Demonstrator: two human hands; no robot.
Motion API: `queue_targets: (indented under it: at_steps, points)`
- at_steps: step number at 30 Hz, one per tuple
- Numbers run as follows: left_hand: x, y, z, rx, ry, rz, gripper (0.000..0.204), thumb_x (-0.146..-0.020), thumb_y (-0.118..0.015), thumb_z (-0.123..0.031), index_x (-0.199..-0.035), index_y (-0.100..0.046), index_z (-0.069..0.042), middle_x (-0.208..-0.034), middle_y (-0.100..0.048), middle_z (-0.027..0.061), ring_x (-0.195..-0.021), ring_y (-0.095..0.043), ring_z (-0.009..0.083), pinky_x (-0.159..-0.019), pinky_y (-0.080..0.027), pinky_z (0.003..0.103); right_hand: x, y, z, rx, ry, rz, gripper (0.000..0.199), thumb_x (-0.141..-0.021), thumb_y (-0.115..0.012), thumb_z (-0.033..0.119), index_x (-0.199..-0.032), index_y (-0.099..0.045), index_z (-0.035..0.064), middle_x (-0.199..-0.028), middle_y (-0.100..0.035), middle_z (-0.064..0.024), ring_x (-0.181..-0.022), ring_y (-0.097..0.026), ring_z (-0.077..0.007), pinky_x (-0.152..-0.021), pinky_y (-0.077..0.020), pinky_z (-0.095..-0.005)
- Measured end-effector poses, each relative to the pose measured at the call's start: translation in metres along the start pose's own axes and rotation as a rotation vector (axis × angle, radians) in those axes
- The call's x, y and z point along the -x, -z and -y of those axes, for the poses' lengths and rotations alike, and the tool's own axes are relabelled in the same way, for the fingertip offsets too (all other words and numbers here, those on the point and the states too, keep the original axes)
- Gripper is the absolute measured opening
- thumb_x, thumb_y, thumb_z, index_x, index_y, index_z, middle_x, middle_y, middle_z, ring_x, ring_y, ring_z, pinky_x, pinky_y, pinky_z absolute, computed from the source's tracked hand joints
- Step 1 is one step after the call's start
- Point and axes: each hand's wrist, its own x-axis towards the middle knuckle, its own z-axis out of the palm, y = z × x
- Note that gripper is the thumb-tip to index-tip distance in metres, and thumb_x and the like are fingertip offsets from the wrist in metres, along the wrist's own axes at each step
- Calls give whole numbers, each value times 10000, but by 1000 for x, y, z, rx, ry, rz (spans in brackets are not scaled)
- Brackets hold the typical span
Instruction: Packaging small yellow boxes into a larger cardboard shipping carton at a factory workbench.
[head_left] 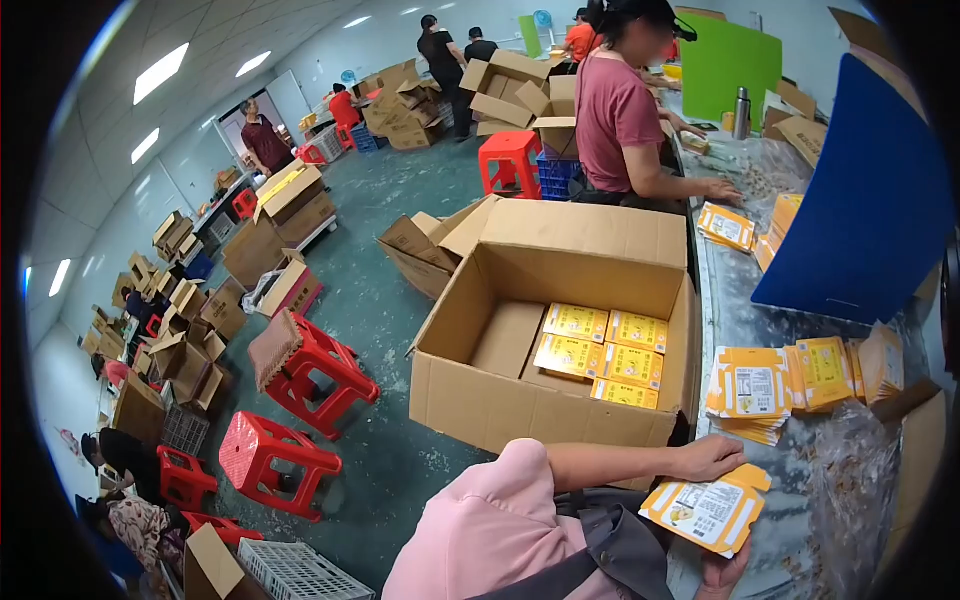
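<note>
A flat, unfolded yellow and white carton [705,512] lies tilted at the table's near edge. My left hand [710,457] reaches across from a pink sleeve and grips the carton's upper edge. My right hand [724,577] holds its lower edge from beneath, and only the fingers show at the bottom of the picture. Just to the left stands a large open cardboard box [545,412] with several small yellow boxes [602,356] packed in its far right corner.
A stack of flat yellow cartons [752,392] and a clear plastic bag [850,490] lie on the metal table [735,315]. A blue board [865,200] leans behind them. A co-worker in a red shirt [612,110] works further along. Red stools [318,372] stand on the floor at left.
</note>
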Motion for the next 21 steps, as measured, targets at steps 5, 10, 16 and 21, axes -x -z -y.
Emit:
queue_targets:
  at_steps: [5,10,16,21]
  points:
    - [-4,-35,-19,-176,-76,-37,320,-991,-505,-298,-859,-540,-8,-697,-567,257,-710,-584,453,-640,-443,521,41,-29,37,596,201,20,461,-989,-503,315,-1314,-500,-12,-1261,-599,-113,-1121,-601,-223,-949,-497,-384]
    - [-15,-43,-29,-304,-134,-47,253,-930,-584,-295,-881,-589,-46,-766,-628,213,-726,-617,441,-640,-486,520,29,-47,47,694,128,-179,198,-861,-605,50,-1021,-685,-34,-962,-695,-16,-863,-615,-92,-763,-524,-292]
    - [-20,-65,-72,-267,72,134,311,-986,-548,-278,-1132,-571,-4,-797,-645,235,-742,-663,377,-672,-514,424,54,-13,83,510,142,-420,216,-922,-602,135,-1050,-671,-24,-938,-700,-41,-816,-648,-117,-752,-515,-275]
    - [-29,-92,-40,-124,106,-113,257,-1034,-472,-213,-1113,-562,15,-723,-621,149,-635,-606,226,-621,-483,350,46,-66,52,66,787,-723,509,-1052,-383,394,-1335,-492,-14,-1210,-615,-108,-1078,-590,-167,-932,-451,-308]
